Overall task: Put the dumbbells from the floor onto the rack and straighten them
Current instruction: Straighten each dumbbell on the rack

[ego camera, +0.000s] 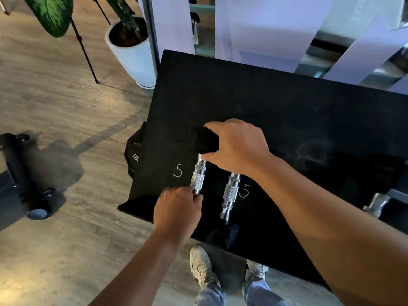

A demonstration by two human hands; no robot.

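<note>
A black rack top (pixel 254 102) carries chalked "5" marks. A small dumbbell (pixel 198 176) with a knurled silver handle and black heads lies at its left front. My right hand (pixel 236 146) grips its far black head. My left hand (pixel 177 212) grips its near end, covering that head. A second dumbbell (pixel 230 195) lies just to the right, parallel, its near black head at the rack's front edge. A third silver handle (pixel 375 203) shows at the right edge. A larger black weight (pixel 133 154) marked "10" sits beneath the rack's left side.
A black foam roller or bar (pixel 24 171) lies on the wooden floor at the left. A white planter (pixel 132 49) with a green plant and a thin tripod leg (pixel 84 47) stand behind the rack's left corner. My two white shoes (pixel 203 268) are below the rack's front edge.
</note>
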